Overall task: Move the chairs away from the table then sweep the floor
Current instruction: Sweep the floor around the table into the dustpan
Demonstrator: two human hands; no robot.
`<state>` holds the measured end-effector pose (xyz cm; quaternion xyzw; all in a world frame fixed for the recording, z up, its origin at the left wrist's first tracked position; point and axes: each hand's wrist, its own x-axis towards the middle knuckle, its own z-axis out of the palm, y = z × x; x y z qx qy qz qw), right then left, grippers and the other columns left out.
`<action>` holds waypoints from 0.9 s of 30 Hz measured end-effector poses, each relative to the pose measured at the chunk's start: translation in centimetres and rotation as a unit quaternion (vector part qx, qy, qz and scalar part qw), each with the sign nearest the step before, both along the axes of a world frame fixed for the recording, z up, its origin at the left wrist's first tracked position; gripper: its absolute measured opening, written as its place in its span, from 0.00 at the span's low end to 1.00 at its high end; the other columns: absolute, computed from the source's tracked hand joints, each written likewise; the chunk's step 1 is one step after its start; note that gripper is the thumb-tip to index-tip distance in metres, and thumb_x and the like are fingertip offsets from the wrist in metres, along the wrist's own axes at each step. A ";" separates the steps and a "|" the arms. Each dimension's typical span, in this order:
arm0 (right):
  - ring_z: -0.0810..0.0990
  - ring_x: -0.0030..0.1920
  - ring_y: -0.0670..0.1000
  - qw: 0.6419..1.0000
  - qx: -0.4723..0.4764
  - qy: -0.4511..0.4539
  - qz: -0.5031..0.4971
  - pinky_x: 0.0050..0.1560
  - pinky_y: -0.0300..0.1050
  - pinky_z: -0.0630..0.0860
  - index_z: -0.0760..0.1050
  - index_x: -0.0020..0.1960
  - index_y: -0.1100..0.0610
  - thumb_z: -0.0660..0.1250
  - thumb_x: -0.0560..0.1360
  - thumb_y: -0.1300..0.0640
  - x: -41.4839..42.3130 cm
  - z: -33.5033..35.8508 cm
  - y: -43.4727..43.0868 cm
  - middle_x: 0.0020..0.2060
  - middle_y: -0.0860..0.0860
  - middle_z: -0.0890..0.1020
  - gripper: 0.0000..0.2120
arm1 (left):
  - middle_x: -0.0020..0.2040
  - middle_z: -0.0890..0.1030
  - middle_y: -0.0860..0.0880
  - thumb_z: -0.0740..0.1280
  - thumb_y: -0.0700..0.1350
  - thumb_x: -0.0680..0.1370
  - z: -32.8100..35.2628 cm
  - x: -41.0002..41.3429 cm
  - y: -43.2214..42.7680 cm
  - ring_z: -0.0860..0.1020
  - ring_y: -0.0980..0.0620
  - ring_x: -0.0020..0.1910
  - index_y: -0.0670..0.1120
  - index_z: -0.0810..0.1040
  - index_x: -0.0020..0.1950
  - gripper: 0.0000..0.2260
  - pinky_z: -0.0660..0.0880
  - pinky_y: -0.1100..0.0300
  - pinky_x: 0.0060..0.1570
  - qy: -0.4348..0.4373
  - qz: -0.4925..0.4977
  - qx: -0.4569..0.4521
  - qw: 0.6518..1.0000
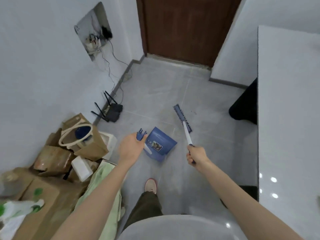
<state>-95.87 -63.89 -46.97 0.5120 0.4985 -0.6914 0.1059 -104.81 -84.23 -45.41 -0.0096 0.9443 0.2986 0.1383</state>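
Left hand (133, 144) grips the handle of the blue plastic dustpan (160, 144), right hand (197, 155) the white-handled blue broom (187, 134), head at the pan's one o'clock; a raised pan lip could let the dark specks (192, 112) slip underneath.

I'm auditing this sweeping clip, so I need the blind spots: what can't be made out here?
Head view:
- Dark shape beside the table: cut off by the table edge; chair or not, unclear.
- Specks by the broom head: too small to identify.
- Label on the dustpan: too blurred to read.
- Left hand: fingers motion-blurred.
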 end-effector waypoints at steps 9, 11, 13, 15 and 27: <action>0.59 0.12 0.43 0.995 0.072 -0.043 -0.051 0.17 0.30 0.55 0.67 0.43 0.59 0.55 0.80 0.62 -8.7 -0.4 6.5 0.26 0.52 0.63 0.07 | 0.43 0.83 0.41 0.64 0.55 0.77 1.2 -14.7 6.2 0.79 0.44 0.40 0.41 0.80 0.44 0.17 0.66 0.60 0.38 0.005 -0.085 0.021 0.996; 0.58 0.12 0.43 0.994 0.072 -0.035 -0.074 0.16 0.29 0.54 0.67 0.43 0.60 0.55 0.81 0.62 -10.7 -0.7 8.7 0.26 0.52 0.62 0.08 | 0.44 0.84 0.41 0.64 0.55 0.77 0.9 -17.5 8.3 0.80 0.42 0.44 0.43 0.81 0.46 0.16 0.66 0.60 0.38 0.015 -0.106 0.010 0.994; 0.58 0.11 0.43 0.992 0.081 -0.039 -0.087 0.16 0.29 0.54 0.66 0.39 0.60 0.54 0.81 0.62 -12.6 -1.1 10.8 0.26 0.53 0.62 0.12 | 0.45 0.84 0.40 0.64 0.55 0.77 0.4 -19.8 10.4 0.81 0.41 0.46 0.42 0.81 0.46 0.16 0.65 0.60 0.37 0.021 -0.124 0.004 0.992; 0.59 0.12 0.44 0.991 0.097 -0.051 -0.076 0.16 0.29 0.54 0.66 0.38 0.59 0.54 0.82 0.61 -14.8 -2.0 13.2 0.25 0.54 0.63 0.13 | 0.44 0.84 0.40 0.64 0.55 0.77 -0.6 -22.4 12.6 0.81 0.41 0.45 0.42 0.81 0.45 0.17 0.67 0.60 0.37 0.018 -0.140 0.006 0.990; 0.66 0.23 0.52 0.970 0.197 -0.136 0.046 0.23 0.41 0.61 0.72 0.58 0.61 0.53 0.81 0.55 -30.2 -5.8 34.6 0.27 0.54 0.70 0.14 | 0.40 0.83 0.40 0.66 0.58 0.76 -3.7 -37.5 29.8 0.81 0.39 0.41 0.42 0.80 0.43 0.18 0.74 0.55 0.37 -0.013 -0.155 -0.070 0.985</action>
